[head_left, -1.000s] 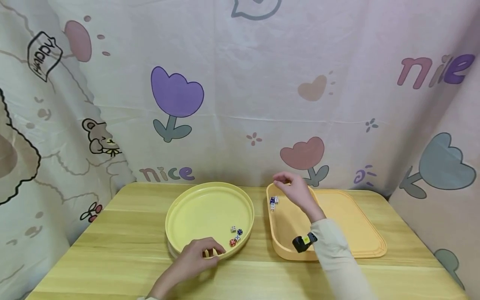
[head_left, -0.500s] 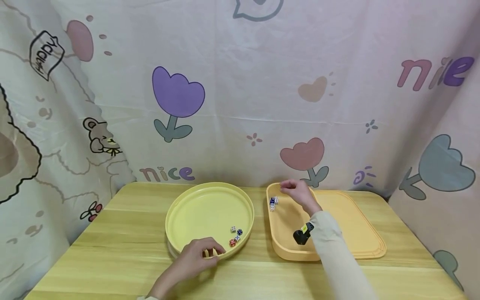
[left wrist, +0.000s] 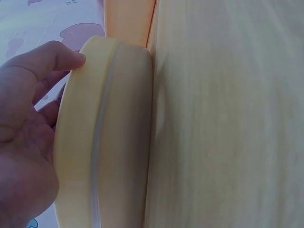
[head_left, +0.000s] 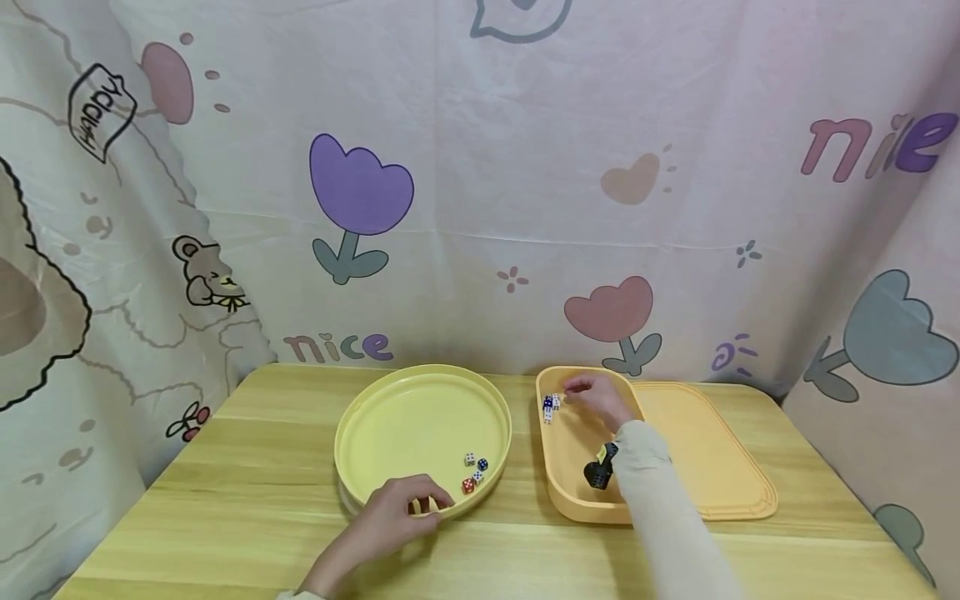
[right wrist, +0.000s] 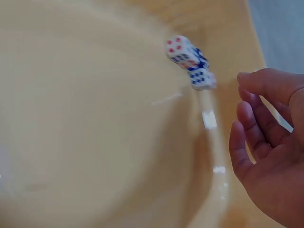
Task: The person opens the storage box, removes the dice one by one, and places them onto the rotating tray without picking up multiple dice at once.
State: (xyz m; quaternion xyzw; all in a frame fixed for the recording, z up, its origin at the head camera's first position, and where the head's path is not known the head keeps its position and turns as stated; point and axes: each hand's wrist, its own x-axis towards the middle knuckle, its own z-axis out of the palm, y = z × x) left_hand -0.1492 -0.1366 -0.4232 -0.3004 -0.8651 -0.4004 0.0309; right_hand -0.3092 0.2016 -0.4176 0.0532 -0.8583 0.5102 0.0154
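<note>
My left hand [head_left: 393, 517] grips the near rim of a round yellow tray [head_left: 416, 421], its thumb [left wrist: 71, 59] at the rim and the other fingers reaching over the inner side. Several dice lie at that tray's right front, among them a red die [head_left: 468, 485] and a blue die [head_left: 482, 464]. Inside the deep orange container [head_left: 573, 450], my right hand [head_left: 598, 400] hovers near its far left corner with loosely bent fingers and nothing in them. Just left of those fingertips sits a cluster of dice [head_left: 551, 404]; the right wrist view shows a white die [right wrist: 179, 50] leaning on others.
A flat orange lid-like tray [head_left: 708, 454] lies to the right, partly behind the right sleeve [head_left: 667, 492]. Everything stands on a wooden table [head_left: 247, 467]. A patterned curtain [head_left: 480, 192] hangs behind the table.
My right hand has come down from above the container's far edge into it, nearer the dice cluster. The left hand stays on the round tray's rim. The head view has shifted slightly.
</note>
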